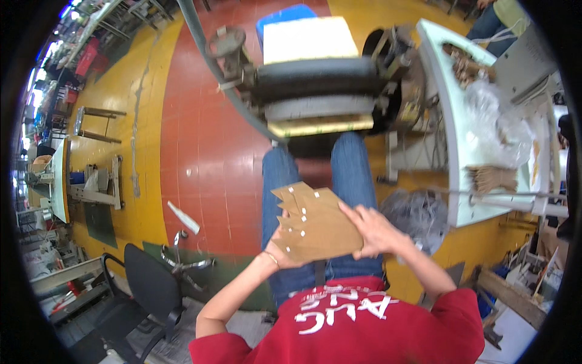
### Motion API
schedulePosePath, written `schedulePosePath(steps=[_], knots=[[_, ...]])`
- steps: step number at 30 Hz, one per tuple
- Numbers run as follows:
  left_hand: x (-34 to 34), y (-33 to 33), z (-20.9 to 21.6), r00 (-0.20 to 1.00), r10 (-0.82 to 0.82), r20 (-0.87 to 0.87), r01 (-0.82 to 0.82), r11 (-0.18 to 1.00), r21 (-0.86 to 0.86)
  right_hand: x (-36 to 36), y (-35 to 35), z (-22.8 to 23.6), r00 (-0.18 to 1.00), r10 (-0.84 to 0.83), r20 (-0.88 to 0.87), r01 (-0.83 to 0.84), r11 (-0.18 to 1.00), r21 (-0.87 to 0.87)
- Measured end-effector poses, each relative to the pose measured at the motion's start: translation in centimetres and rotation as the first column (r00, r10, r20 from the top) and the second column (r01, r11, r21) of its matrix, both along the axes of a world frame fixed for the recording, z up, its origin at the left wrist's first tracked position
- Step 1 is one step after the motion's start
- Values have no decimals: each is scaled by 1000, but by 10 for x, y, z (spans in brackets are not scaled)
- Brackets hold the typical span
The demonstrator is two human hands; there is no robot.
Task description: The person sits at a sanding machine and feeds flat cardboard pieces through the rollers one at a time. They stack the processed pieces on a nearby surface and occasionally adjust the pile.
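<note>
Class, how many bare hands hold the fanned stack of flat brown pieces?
2: the bare left hand at the lower left of the fanned stack of flat brown pieces, the bare right hand at its right edge. Some fingers are hidden beneath it.

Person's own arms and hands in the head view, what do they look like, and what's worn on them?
Short crimson fabric sleeves leave both forearms bare. The left hand and right hand are gloveless; a thin bracelet-like band circles the left wrist.
</note>
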State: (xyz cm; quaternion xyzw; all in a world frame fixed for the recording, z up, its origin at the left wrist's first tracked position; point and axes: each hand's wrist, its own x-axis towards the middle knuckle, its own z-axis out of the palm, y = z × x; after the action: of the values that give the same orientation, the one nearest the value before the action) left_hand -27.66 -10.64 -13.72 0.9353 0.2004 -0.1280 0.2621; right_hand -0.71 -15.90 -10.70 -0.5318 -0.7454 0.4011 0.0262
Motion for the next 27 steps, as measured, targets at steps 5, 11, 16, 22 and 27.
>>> schedulePosePath(steps=[5,11,16,22,27], knots=[[-70,8,14,932,139,-336,-119,990,78,-52,20,0,988,136,69,-131,989,-74],[-109,58,44,796,573,-193,-533,816,223,-69,1,3,996,23,86,-29,997,66],[-6,29,57,874,379,304,-353,925,-141,-44,-31,12,975,-223,19,214,956,201],[58,-16,31,984,152,97,-146,987,-64,-22,-68,15,829,-551,-102,560,811,172],[38,-31,23,963,161,216,-175,983,50,-30,-92,12,622,-749,-226,768,641,-10]])
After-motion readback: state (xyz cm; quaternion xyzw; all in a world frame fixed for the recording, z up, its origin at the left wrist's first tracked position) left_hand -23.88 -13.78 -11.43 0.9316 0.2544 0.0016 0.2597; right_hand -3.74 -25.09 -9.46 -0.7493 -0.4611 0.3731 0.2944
